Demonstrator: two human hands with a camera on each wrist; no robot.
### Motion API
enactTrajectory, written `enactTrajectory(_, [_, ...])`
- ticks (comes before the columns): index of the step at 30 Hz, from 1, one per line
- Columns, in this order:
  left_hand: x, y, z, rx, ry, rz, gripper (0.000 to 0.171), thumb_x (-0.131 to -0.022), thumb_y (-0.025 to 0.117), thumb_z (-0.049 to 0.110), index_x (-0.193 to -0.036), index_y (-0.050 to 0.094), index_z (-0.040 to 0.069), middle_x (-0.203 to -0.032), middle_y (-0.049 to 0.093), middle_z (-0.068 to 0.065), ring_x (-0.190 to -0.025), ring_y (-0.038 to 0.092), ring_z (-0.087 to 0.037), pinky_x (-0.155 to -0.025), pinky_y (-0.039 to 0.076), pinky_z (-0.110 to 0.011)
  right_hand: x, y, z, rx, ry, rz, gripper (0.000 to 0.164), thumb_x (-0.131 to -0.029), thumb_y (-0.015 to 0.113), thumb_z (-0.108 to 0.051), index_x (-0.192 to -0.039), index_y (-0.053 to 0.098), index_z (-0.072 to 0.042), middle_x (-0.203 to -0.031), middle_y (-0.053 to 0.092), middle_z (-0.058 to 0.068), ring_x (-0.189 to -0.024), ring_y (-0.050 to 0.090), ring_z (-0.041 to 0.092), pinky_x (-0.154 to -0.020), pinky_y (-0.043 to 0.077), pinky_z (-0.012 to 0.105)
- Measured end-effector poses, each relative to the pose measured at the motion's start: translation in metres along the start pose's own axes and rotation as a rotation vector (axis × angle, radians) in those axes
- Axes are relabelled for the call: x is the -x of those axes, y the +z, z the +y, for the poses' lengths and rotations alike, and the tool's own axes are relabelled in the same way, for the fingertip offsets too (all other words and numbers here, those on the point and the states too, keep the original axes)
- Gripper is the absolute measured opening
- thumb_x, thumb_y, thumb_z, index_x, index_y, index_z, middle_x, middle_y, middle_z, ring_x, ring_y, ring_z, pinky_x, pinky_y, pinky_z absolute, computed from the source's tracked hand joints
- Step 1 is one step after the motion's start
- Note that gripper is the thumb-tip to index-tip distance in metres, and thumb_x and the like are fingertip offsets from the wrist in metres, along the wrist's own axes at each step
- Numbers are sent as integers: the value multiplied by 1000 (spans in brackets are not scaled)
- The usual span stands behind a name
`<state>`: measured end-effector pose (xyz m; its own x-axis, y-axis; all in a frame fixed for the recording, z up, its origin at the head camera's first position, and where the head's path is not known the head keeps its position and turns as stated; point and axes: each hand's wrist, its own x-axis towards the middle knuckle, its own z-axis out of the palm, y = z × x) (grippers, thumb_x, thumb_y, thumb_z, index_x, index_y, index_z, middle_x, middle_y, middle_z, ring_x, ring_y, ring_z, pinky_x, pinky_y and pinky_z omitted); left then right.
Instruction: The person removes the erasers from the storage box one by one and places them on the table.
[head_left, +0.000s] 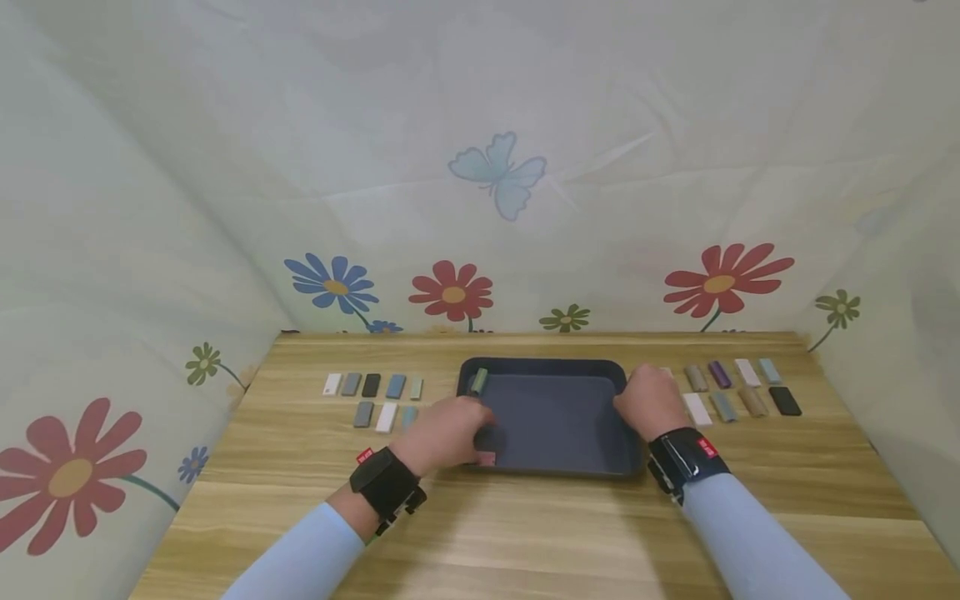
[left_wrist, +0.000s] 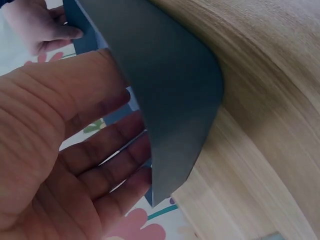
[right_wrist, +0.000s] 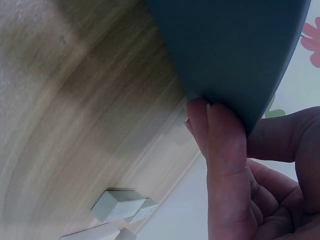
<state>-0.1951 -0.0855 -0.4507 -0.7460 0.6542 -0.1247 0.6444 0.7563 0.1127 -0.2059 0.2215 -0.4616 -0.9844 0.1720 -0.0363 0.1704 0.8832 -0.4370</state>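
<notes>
A dark blue-grey rectangular tray [head_left: 558, 421] lies on the wooden table. My right hand [head_left: 651, 400] pinches its right edge, thumb inside and fingers on the outer wall, as the right wrist view shows. My left hand [head_left: 450, 429] reaches over the tray's left side with its fingers inside. In the left wrist view the tray wall [left_wrist: 170, 90] hides the tips of the thumb and fingers, so whether they hold anything is unclear. A pink block [head_left: 487, 458] shows beside the left thumb at the tray's front left. One green block [head_left: 480, 381] lies in the back left corner.
Left of the tray are two rows of small blocks, among them a black one [head_left: 371, 385] and a white one [head_left: 386, 417]. More stand on the right, including a purple block [head_left: 720, 374] and a black block [head_left: 785, 401]. A flower-printed curtain [head_left: 498, 250] encloses the table.
</notes>
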Motion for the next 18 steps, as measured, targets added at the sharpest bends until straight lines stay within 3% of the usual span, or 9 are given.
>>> enactTrajectory(9, [-3, -4, 6, 52, -7, -64, 40, -74, 76, 39, -106, 70, 16, -102, 69, 4, -89, 61, -8, -80, 51, -29, 1, -2, -3, -2, 18, -21, 15, -73, 67, -14, -69, 64, 0, -67, 61, 11, -60, 55, 24, -50, 42, 32])
enactTrajectory(15, [-4, -3, 5, 78, 13, -57, 9, -81, 70, 25, -83, 70, 17, -70, 57, 8, -61, 46, -7, -57, 40, -23, 1, -2, -3, -10, 26, -29, 15, -74, 66, -13, -72, 65, 1, -68, 62, 12, -60, 56, 23, -49, 42, 31])
enactTrajectory(18, [-4, -1, 5, 61, 33, -38, 10, -84, 65, 17, -74, 67, 18, -61, 47, 8, -56, 39, -8, -52, 34, -23, 2, -2, -3, -10, 23, -28, 14, -74, 66, -13, -71, 64, 1, -68, 62, 12, -60, 56, 23, -49, 42, 31])
